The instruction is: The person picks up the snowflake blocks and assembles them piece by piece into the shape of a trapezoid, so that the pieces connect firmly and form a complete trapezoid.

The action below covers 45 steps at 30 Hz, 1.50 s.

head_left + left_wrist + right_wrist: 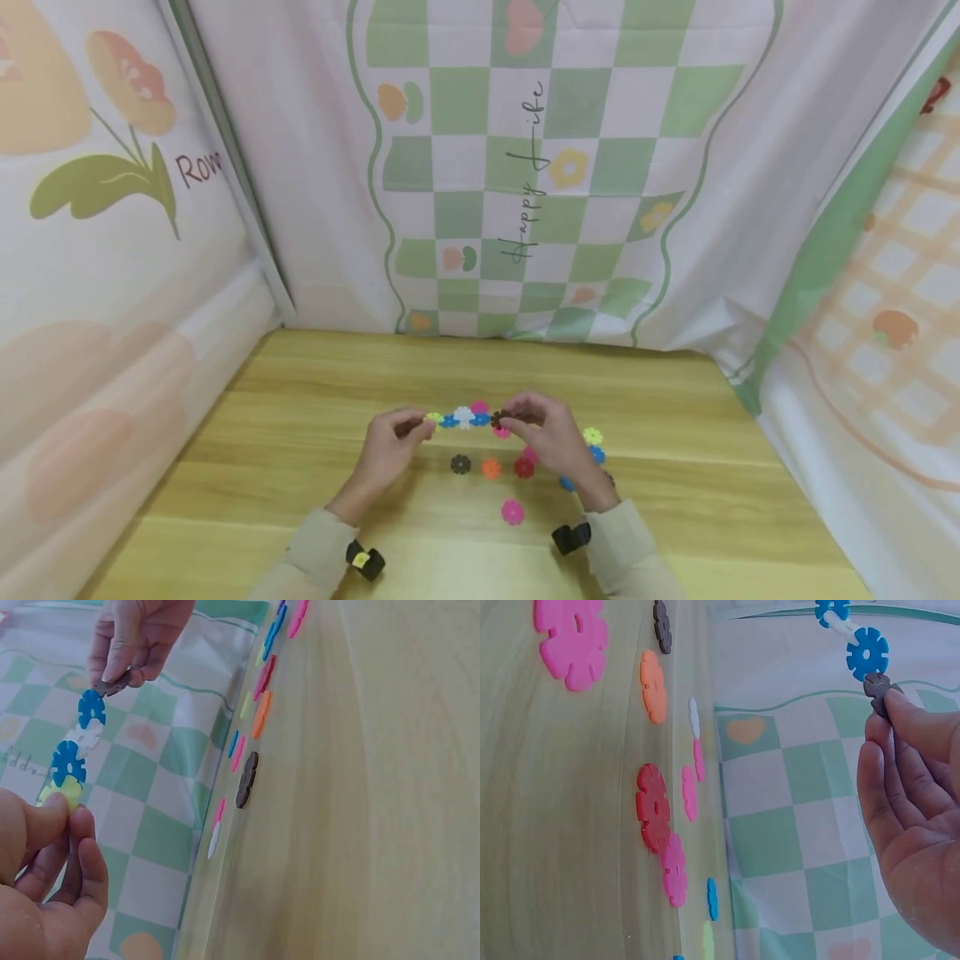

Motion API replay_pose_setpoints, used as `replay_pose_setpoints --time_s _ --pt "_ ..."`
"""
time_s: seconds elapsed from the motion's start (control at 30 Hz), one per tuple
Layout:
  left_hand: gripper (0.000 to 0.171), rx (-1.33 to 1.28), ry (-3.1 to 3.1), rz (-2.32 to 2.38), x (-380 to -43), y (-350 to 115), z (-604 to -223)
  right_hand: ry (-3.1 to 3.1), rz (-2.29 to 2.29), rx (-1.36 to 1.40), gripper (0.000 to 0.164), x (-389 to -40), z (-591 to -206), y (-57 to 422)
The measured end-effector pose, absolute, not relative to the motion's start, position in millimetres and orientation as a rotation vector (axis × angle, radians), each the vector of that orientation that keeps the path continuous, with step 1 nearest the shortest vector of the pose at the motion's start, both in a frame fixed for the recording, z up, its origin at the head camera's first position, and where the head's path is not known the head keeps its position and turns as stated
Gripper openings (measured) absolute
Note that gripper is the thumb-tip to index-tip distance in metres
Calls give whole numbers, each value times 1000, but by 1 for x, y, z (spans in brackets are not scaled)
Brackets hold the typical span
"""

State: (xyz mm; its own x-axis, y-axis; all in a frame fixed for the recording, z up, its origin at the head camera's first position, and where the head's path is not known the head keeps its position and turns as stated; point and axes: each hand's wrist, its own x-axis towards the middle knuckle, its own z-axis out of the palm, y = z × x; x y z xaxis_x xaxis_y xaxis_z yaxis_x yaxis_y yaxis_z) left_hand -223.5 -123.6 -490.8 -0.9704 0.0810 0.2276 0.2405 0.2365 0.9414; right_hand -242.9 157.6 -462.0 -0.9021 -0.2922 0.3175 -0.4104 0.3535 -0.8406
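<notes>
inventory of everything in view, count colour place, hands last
table: one, yellowish wood, centre
curtains: three, patterned white, around table
pole: one, grey, back left
disc chain: one, yellow-blue-white-blue-brown, held midair
pink discs: four, pink, on table
red disc: one, red, on table
orange disc: one, orange, left of red
brown disc: 1+, brown, left of orange
white disc: one, white, on table
blue discs: 2+, blue, table right
yellow disc: 1+, yellow, table right
sleeves: two, beige, front
wristbands: two, black, by sleeves
left hand: one, bare, pinching yellow end
right hand: one, bare, pinching brown end
</notes>
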Motion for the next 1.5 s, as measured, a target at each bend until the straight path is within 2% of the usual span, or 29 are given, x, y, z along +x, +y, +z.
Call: replay_pose_setpoints --time_s 0.73,1.03,1.5 --pt "8 -327 -2290 -1775 -224 -119 -494 -2440 1685 553 10 -244 -474 146" --pt "10 -380 -2364 -1746 -226 -123 -492 -2404 1871 385 12 -244 -479 143" --pt "13 -429 -2415 -1767 -229 -120 -499 -2436 1807 380 13 -246 -479 146"
